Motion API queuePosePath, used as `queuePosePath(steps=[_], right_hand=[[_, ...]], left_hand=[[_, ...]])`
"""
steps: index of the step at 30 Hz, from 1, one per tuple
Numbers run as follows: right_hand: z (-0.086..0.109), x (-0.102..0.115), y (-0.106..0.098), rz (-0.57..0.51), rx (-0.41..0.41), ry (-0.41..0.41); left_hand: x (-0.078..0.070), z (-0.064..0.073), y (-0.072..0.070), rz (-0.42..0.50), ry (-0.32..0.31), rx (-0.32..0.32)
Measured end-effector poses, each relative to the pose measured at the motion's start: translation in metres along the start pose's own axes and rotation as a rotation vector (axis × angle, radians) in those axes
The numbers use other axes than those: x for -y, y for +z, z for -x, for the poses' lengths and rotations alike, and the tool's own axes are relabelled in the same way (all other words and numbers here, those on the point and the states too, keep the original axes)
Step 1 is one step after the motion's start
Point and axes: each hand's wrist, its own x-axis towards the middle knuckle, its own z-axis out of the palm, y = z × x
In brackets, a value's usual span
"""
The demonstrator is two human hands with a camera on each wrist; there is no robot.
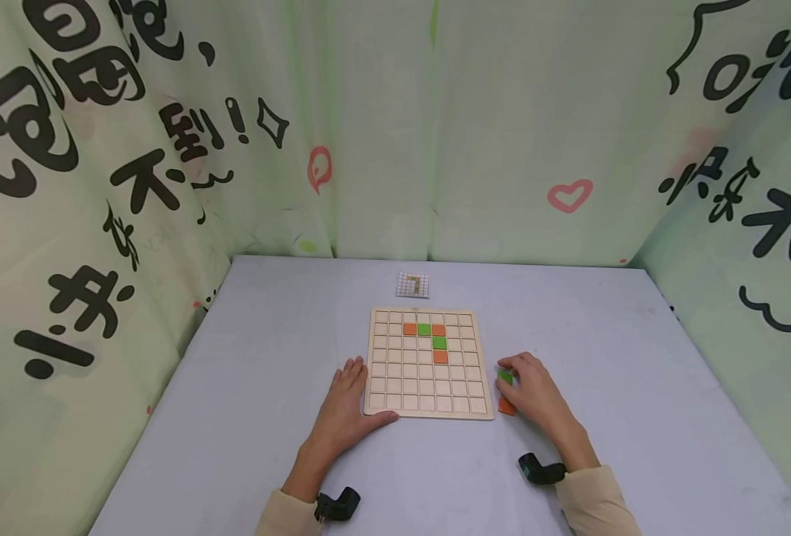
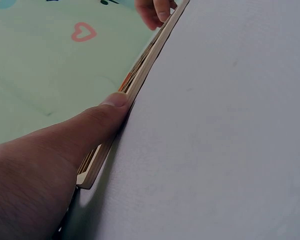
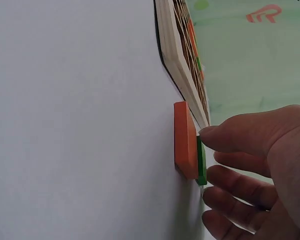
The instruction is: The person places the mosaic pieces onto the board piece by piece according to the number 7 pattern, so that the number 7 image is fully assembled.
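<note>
A square wooden grid board [image 1: 435, 388] lies on the table, with orange and green square tiles set in its upper cells, in a row that turns downward at an orange tile [image 1: 438, 330]. My left hand [image 1: 344, 409] rests at the board's lower left corner, fingers along the left side and thumb stretched over the near edge. To the right of the board, my right hand [image 1: 536, 391] pinches a loose green tile [image 1: 505, 377] between thumb and fingers. Close beside it, an orange tile [image 3: 184, 142] lies nearer to me on the table.
Behind the board is a small card [image 1: 412, 285] printed with a grid and a coloured pattern. The white table [image 1: 248, 357] is bordered by a pale green curtain [image 1: 382, 149] with black writing and drawings. Each wrist wears a black camera, such as the right one [image 1: 541, 470].
</note>
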Motion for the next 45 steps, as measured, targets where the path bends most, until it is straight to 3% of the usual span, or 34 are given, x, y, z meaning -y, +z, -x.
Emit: queuePosePath(steps=[20,45], right_hand=[[0.0016,-0.0105,-0.0024,0.035,0.027,-0.008],[-0.0002,-0.0080,-0.0045,-0.022,0.073,0.033]], left_hand=[[-0.0011,0.0007,-0.0007,0.007,-0.009,0.003],[-0.0003,0.0001,-0.0001,0.016,-0.008,0.001]])
